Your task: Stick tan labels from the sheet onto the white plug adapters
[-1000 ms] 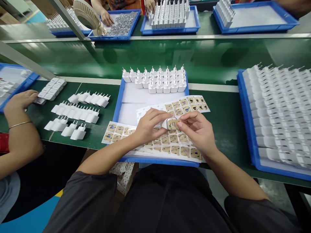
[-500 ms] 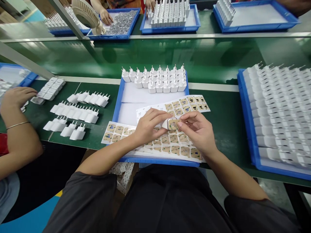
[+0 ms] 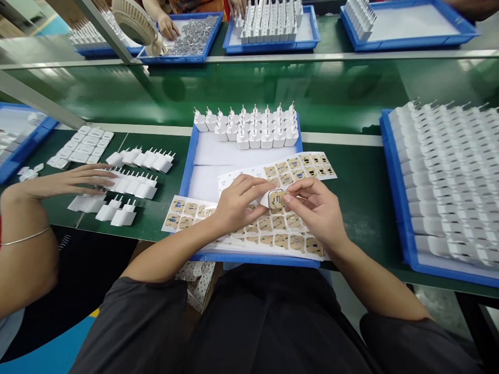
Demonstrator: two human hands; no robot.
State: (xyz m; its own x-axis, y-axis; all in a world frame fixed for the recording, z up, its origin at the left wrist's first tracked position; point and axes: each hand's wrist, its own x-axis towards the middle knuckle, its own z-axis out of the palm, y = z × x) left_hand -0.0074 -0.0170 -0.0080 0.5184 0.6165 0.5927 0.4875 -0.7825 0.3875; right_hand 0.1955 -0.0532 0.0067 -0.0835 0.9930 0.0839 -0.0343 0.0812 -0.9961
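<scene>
My left hand [image 3: 240, 205] is closed around a white plug adapter [image 3: 264, 199], its port end turned to the right. My right hand [image 3: 317, 210] pinches a tan die-cut sticker [image 3: 277, 199] with thumb and forefinger, held against that end of the adapter. Whether the sticker is fully stuck down cannot be made out. Beneath my hands lie sheets of tan stickers [image 3: 296, 243], spread over a blue tray [image 3: 188, 169]. Upright at the back of this tray stand several rows of white plug adapters [image 3: 266, 136], pins up.
On the left, a co-worker's hand [image 3: 83, 179] reaches over rows of white adapters [image 3: 136, 186] lying on the green table. White blocks [image 3: 81, 148] are grouped behind. A full tray of adapters [image 3: 448, 192] stands on the right. Beyond the green divider are more trays and a fan [image 3: 136, 23].
The co-worker's hand on the left has moved right, from the white blocks to the rows of adapters. My own hands have hardly moved.
</scene>
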